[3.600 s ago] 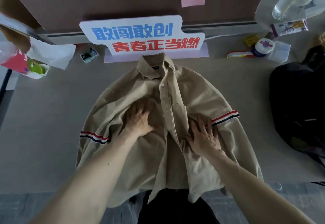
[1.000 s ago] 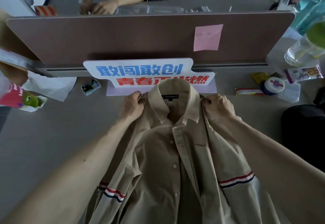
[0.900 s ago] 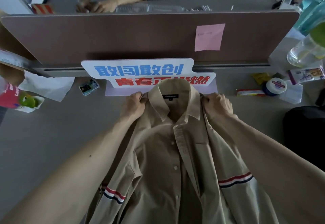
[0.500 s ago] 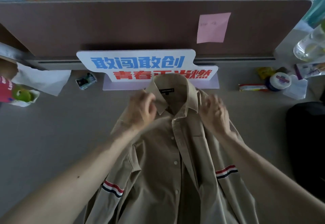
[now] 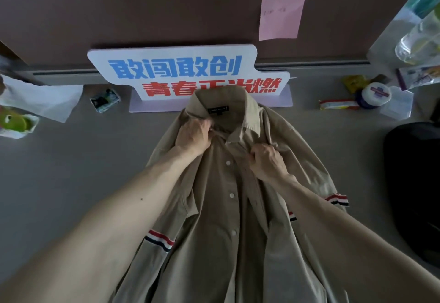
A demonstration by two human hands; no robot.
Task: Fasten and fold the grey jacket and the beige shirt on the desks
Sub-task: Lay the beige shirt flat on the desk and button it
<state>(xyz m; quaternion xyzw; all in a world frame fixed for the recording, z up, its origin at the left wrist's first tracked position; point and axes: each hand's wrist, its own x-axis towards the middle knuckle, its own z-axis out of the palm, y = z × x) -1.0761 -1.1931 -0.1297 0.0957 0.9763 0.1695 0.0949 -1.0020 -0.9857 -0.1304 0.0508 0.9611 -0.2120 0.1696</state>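
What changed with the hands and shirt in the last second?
Both hands let go of the shoulders and moved inward: the left hand pinches the beige button-up shirt at its collar, the right hand grips the placket edge. Shirt unbuttoned as before; white lettered sign unmoved.

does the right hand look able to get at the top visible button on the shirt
Probably yes: the top visible button lies uncovered on the shirt beside the right hand, nothing between them, though that hand now grips the front edge.

A grey surface [image 5: 59, 183] runs to a brown partition [image 5: 142, 12] along its far edge, with a pink sticky note [image 5: 281, 16] on it at right. The light is dim.
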